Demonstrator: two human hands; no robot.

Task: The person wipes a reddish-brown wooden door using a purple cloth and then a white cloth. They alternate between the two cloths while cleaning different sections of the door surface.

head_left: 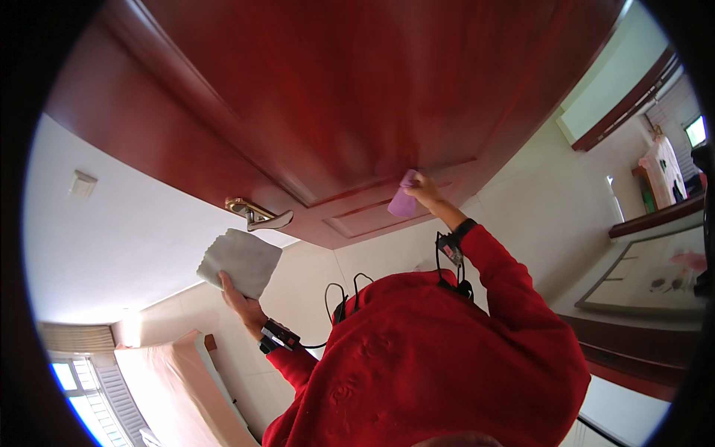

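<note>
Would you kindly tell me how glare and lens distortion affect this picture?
In the head view, soft sheen streaks the red door; the window at lower left is nearly washed out; the door's edges bow; black fills the corners.

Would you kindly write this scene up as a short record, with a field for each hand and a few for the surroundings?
Left hand: holds a grey cloth
Right hand: holds a folded purple cloth at the red-brown door; firmness of contact cannot be told
Door hardware: metal lever handle, near the grey cloth in the picture
Clothing: red top
Left background: wall switch, window
Right background: framed picture
</note>
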